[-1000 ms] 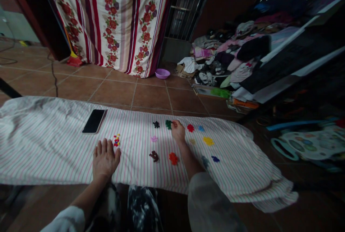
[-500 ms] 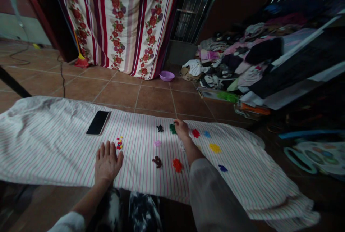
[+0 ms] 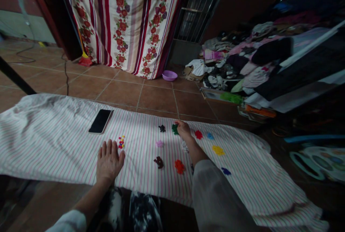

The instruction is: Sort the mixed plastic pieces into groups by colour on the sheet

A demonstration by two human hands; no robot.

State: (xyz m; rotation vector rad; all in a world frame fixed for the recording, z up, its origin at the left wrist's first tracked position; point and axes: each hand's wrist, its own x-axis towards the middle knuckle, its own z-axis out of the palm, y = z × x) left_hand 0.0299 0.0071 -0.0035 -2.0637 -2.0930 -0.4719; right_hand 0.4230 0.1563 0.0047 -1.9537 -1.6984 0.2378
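My left hand (image 3: 110, 160) lies flat on the striped cloth, fingers stretched out. Just beyond its fingertips and thumb is a small cluster of mixed red, yellow, white and blue pieces (image 3: 121, 142). My right hand (image 3: 183, 130) reaches over the cloth with its fingers curled together at the right edge of a dark green pile (image 3: 175, 128); what the fingertips hold, if anything, is hidden. Around it lie a black pile (image 3: 162, 128), a pink pile (image 3: 159, 144), a red pile (image 3: 198, 134) and a white pile (image 3: 185, 147) partly behind my forearm.
Nearer me are brown pieces (image 3: 159, 162) and an orange-red pile (image 3: 179, 166). To the right sit light blue (image 3: 210, 136), yellow (image 3: 218, 150) and dark blue piles (image 3: 226, 171). A phone (image 3: 100, 121) rests at left. A purple basin (image 3: 169, 76) and heaped clothes (image 3: 258, 55) stand beyond.
The whole view has shifted slightly, so things appear a little farther right. My left hand stays flat on the cloth, and my right hand stays at the green pile.
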